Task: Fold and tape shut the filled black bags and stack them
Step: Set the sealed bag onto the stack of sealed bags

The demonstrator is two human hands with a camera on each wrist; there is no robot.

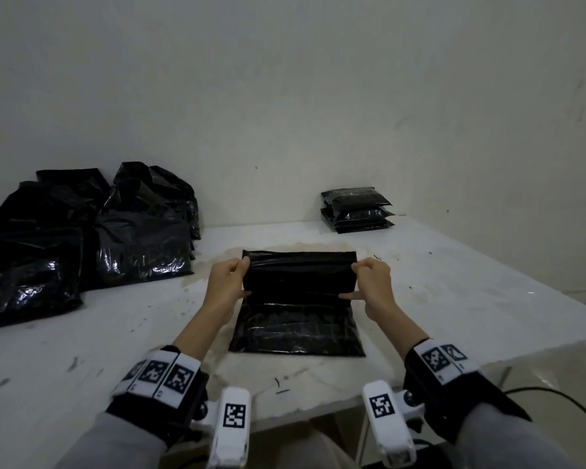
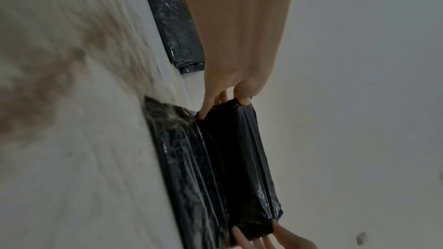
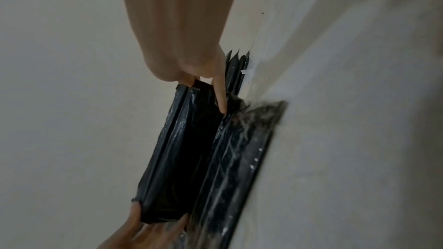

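Observation:
A filled black bag point(image 1: 298, 309) lies flat in the middle of the white table point(image 1: 454, 292), its far flap raised off the surface. My left hand point(image 1: 232, 277) pinches the flap's left top corner, with a lower finger at the crease. My right hand point(image 1: 369, 279) pinches the right top corner, one finger stretched along the fold line. The left wrist view shows the bag point(image 2: 225, 168) and my left hand point(image 2: 230, 99) pinching its edge. From the right wrist the bag point(image 3: 191, 149) hangs from my right hand point(image 3: 203, 80), its long finger point(image 3: 221, 101) pressed on the plastic.
A loose heap of black bags point(image 1: 88, 238) covers the table's far left. A short stack of folded black bags point(image 1: 356, 209) sits against the wall at the far right. The table's front edge runs just before my wrists, and a cable point(image 1: 562, 404) hangs at the lower right.

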